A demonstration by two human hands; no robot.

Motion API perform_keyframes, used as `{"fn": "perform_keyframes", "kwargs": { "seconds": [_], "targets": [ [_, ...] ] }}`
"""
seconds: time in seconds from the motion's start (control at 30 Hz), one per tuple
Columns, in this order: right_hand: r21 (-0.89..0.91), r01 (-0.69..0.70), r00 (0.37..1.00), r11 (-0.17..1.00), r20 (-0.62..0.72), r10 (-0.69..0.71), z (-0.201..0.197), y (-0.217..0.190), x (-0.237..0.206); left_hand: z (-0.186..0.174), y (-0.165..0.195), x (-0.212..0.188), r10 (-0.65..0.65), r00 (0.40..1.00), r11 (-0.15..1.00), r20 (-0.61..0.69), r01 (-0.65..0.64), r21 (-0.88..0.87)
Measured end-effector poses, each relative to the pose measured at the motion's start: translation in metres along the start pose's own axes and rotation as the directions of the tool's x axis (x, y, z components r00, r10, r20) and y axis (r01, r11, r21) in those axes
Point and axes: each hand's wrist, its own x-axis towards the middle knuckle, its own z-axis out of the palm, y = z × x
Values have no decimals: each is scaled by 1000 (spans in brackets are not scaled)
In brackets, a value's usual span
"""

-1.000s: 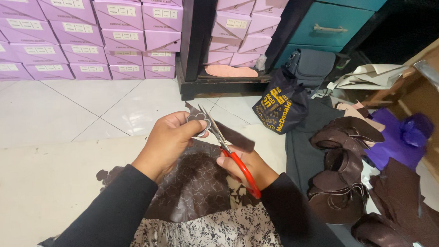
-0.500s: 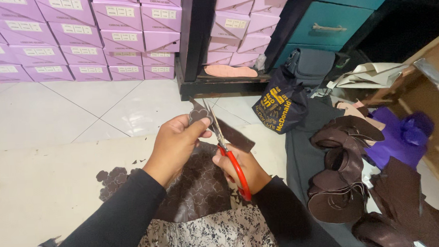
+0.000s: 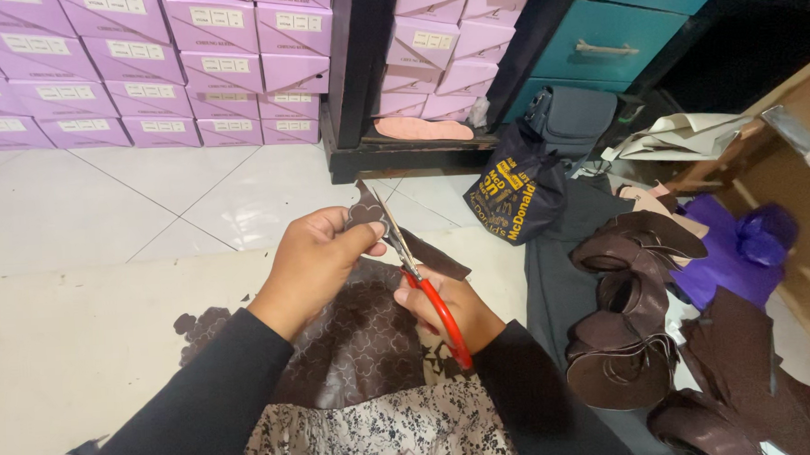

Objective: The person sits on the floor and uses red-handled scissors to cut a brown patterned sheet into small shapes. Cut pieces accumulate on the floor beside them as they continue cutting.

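White tiled floor (image 3: 85, 191) carries lilac boxes (image 3: 143, 75), dark bag (image 3: 513, 191), brown leather pieces (image 3: 628, 336).

Stacked lilac boxes (image 3: 143, 66) with pale labels (image 3: 214, 16) line the far wall, perhaps cardboard.

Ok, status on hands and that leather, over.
Left hand pinching brown leather piece. Right hand gripping red-handled scissors, blades at the leather. Nothing blocking.
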Motion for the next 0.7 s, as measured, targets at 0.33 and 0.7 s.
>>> {"fn": "perform_keyframes", "kwargs": {
  "seconds": [0.33,0.7],
  "targets": [
    [-14,-45,998,999,32,46,-4,1,-2,-8,5,2,-55,998,998,39,54,12],
    [45,-91,996,995,0,91,1,-2,-4,-4,1,0,-32,997,995,64,38,-90]
  ]
}}
